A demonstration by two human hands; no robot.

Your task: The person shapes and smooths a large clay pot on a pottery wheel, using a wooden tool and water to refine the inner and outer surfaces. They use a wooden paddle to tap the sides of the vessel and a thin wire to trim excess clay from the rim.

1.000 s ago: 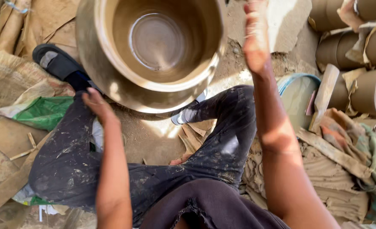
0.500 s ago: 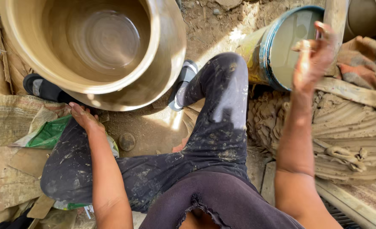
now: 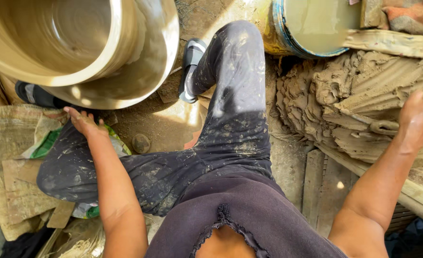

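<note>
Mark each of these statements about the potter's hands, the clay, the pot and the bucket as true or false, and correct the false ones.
1. The right hand is over the grey clay heap. True.
2. The left hand is inside the clay pot. False: it rests on the left knee, below the wheel rim.
3. The blue-rimmed bucket holds pale muddy liquid. True.
4. The right hand grips a wooden tool. False: its fingers are spread and hold nothing.
5. The bucket stands left of the pot. False: it stands to the right, beyond the right leg.
</note>
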